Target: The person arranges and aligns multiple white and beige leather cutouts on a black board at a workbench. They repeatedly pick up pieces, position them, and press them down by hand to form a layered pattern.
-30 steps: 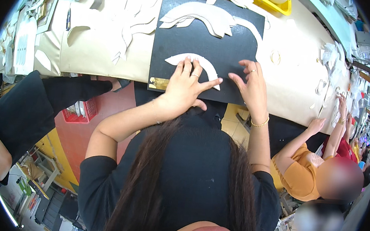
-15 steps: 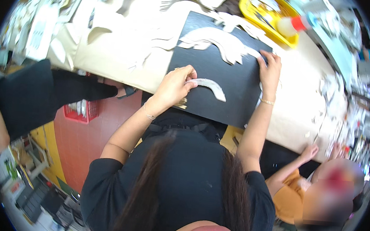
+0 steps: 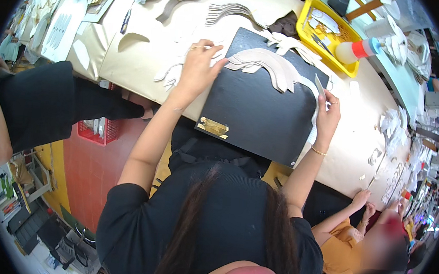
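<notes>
A black square board [image 3: 252, 114] lies in front of me on the table. Layered on its far part is a stack of pale curved strips [image 3: 266, 63]. My left hand [image 3: 200, 68] hovers at the board's far left corner, fingers apart and holding nothing I can see; its thumb is near the stack's left end. Beside it on the table are more white curved pieces [image 3: 171, 75]. At the board's right edge, my right hand [image 3: 328, 117] pinches a pale narrow strip [image 3: 320, 86] that stands up from the fingers. Another white strip runs down beside this hand, partly hidden.
Beyond the board stand a yellow tray [image 3: 304, 20] and a bottle with a red band [image 3: 352, 49]. Grey curved strips [image 3: 234, 14] lie at the far side, a pen-like tool [image 3: 126, 21] farther left. One person stands at left; another sits at right, hands on the table.
My left hand has moved away and left from the board's near part, and the curved strip it held is out of it. My right hand now holds a pale strip upright.
</notes>
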A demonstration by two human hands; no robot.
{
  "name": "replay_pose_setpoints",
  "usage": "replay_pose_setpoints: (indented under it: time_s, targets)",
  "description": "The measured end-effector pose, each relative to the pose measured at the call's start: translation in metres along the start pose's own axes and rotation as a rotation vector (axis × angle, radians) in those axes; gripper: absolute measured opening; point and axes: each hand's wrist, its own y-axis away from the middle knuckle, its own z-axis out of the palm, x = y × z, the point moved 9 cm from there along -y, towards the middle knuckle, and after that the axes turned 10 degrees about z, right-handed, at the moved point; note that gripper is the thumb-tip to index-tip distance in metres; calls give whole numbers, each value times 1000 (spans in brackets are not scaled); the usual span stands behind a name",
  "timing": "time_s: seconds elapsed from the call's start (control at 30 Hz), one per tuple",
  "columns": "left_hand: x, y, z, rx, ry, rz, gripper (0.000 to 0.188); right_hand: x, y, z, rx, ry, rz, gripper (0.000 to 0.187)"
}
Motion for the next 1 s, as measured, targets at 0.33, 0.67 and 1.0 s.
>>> replay_pose_setpoints:
  time_s: [0.33,0.67,1.0]
  targets:
    - [62,-33,53,1,-138,289,17,22,-11,-6,-156,-319,268,20]
    - [69,-18,40,-51,155,176,13,52,37,18,-372,-777,570,27]
    - [72,-21,35,48,-118,372,13,15,51,6,-361,-787,449,26]
